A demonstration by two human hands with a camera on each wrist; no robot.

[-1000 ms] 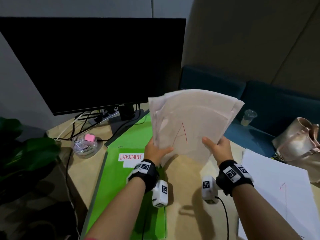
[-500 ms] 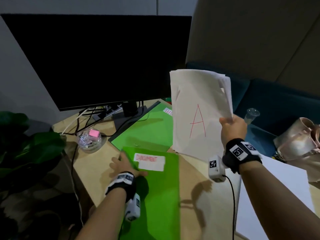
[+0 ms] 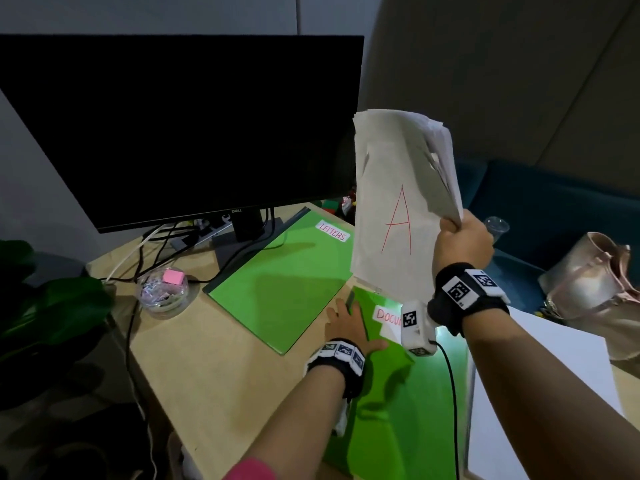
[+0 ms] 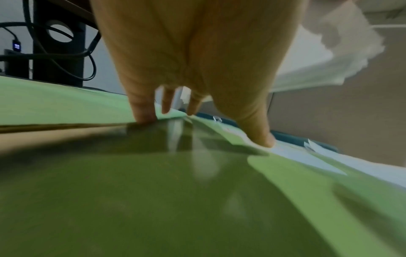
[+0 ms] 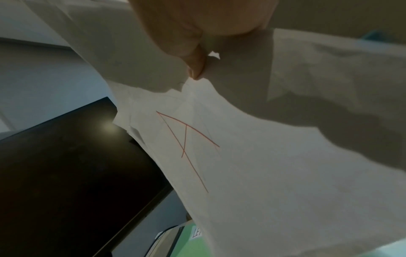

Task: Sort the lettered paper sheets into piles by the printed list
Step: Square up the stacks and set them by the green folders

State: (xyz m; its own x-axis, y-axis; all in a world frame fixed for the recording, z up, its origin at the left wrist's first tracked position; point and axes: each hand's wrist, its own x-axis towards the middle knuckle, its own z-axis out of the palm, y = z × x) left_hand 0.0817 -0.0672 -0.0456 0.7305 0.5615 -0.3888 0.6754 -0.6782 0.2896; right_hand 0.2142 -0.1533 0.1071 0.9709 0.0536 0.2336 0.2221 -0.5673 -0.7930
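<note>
The stack of paper sheets (image 3: 398,188) is up in the air, over the far end of the desk (image 3: 214,358). The front sheet shows a big red A. The right hand (image 3: 462,242) pinches the stack at its lower right corner, thumb on the front and fingers curled behind. How many sheets are in the stack is hard to tell; the edges fan out, so there are several.

Below, the left hand (image 3: 348,323) lies on the near green folder (image 3: 391,393), the one with a label starting "DOCU". Its fingers are mostly straight, with the tips at the folder's far edge and the thumb on top. It looks like it is about to open this folder or slide it over, so the sorting itself has hardly begun.

Next, the left hand probably needs to lift the cover while the right hand keeps the stack from slipping.

There are two green folders; the far green folder (image 3: 277,282) says "LETTERS". One monitor (image 3: 180,129) stands behind. One big white sheet (image 3: 540,375) lies on the right. One glass bowl (image 3: 162,294) sits left.
</note>
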